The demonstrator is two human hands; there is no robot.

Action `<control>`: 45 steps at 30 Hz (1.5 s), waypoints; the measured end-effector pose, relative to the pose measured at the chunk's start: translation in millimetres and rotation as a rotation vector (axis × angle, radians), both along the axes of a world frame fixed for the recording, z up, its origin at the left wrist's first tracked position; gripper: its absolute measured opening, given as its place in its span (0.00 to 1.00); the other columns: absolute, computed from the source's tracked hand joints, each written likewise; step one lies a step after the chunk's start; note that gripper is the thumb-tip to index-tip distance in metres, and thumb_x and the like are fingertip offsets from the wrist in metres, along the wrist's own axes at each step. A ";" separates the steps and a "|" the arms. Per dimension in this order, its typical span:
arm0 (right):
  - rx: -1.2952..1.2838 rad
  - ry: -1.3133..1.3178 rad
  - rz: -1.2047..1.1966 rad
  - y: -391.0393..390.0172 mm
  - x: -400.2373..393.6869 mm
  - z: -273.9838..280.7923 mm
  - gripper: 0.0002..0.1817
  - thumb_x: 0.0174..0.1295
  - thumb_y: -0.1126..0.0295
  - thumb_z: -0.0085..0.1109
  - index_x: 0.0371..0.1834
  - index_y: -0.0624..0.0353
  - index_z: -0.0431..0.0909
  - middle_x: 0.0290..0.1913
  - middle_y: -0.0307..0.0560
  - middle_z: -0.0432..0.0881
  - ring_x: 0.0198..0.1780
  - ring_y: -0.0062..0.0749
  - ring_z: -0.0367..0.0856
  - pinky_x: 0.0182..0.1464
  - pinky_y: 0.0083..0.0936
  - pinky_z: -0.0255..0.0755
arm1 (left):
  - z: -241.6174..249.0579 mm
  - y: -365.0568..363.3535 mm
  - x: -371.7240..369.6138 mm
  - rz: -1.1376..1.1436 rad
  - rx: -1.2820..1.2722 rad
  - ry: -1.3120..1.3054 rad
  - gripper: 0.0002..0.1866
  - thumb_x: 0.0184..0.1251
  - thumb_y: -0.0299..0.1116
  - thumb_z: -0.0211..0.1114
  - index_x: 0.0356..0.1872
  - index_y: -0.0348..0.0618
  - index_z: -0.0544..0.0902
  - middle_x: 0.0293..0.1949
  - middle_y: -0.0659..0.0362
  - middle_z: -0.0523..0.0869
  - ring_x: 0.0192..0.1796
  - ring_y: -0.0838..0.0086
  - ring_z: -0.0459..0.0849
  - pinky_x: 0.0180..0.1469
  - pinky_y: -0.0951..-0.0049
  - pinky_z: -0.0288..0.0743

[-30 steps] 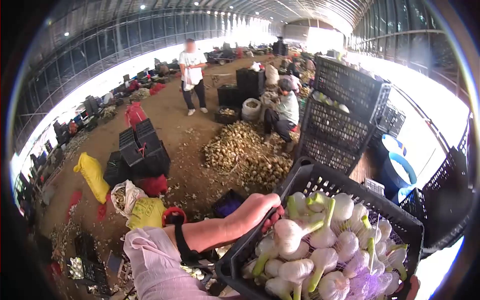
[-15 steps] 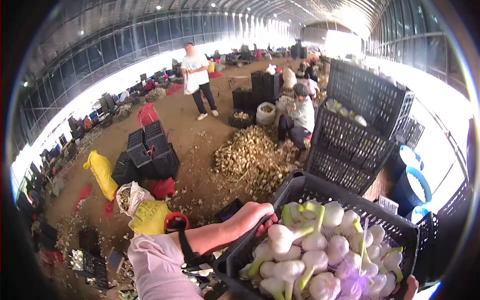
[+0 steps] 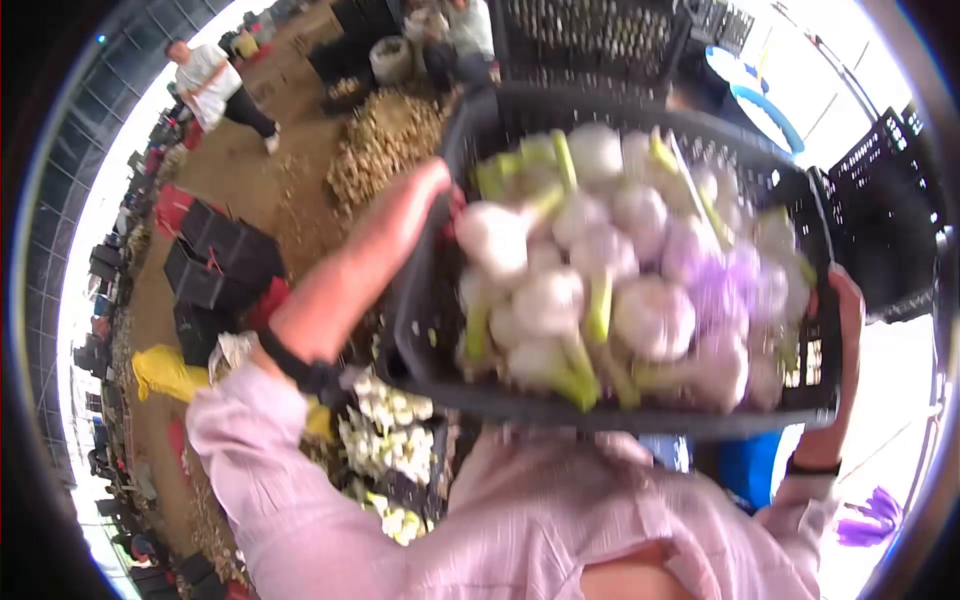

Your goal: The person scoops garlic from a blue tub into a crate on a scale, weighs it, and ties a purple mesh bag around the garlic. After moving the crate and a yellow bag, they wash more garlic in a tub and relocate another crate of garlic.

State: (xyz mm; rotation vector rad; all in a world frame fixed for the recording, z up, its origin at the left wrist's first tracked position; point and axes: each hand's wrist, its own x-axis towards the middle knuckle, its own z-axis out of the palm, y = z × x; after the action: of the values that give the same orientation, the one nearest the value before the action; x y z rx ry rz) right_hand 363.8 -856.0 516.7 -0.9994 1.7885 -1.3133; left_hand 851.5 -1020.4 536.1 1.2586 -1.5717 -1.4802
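A black plastic crate (image 3: pixel 408 325) full of garlic bulbs (image 3: pixel 655 318) is held up in front of my chest. The bulbs are white with short green stems, and a piece of purple netting (image 3: pixel 715 265) lies among them. My left hand (image 3: pixel 435 185) grips the crate's left rim, its fingers curled over the edge. On the opposite side, my right hand (image 3: pixel 848 300) is wrapped round the right wall, partly hidden by it. The view is somewhat blurred by motion.
Black crates (image 3: pixel 585 45) stand stacked behind the held crate, with blue tubs (image 3: pixel 765 115) to their right. A brown heap (image 3: pixel 385 145) lies on the floor near a seated person (image 3: pixel 468 35). Another person (image 3: pixel 212 85) stands farther left. White garlic pieces (image 3: pixel 390 430) are below my left arm.
My view has tilted down and turned, so the crate appears higher and my torso shows. My right hand has come into fuller view. Both hands still hold the crate.
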 end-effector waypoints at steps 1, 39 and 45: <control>0.015 -0.205 -0.043 -2.1 12.3 7.8 0.16 0.59 0.62 0.38 0.19 0.55 0.70 0.12 0.38 0.70 0.13 0.20 0.67 0.17 0.16 0.61 | 1.2 1.8 -0.7 0.028 0.060 -0.016 0.18 0.57 0.44 0.47 0.30 0.40 0.78 0.24 0.60 0.78 0.23 0.77 0.74 0.27 0.78 0.68; 0.087 -0.545 -0.013 25.9 67.0 17.8 0.14 0.61 0.58 0.42 0.24 0.55 0.68 0.16 0.34 0.67 0.11 0.17 0.62 0.10 0.14 0.54 | -11.2 54.6 44.5 -0.017 0.330 0.593 0.22 0.58 0.40 0.46 0.51 0.39 0.72 0.32 0.64 0.79 0.17 0.90 0.69 0.15 0.90 0.62; -0.050 -0.422 -0.285 14.9 66.2 2.7 0.13 0.58 0.58 0.46 0.21 0.52 0.70 0.15 0.31 0.67 0.16 0.16 0.64 0.19 0.14 0.58 | 0.9 68.1 29.3 0.314 0.498 0.547 0.17 0.56 0.46 0.53 0.41 0.49 0.78 0.18 0.72 0.69 0.13 0.91 0.61 0.10 0.92 0.53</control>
State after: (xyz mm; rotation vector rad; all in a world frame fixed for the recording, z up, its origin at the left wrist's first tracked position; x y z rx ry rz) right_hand 430.0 -841.0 519.3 -0.4522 1.6108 -1.6100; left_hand 880.7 -952.4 537.0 1.1485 -0.6415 -1.8568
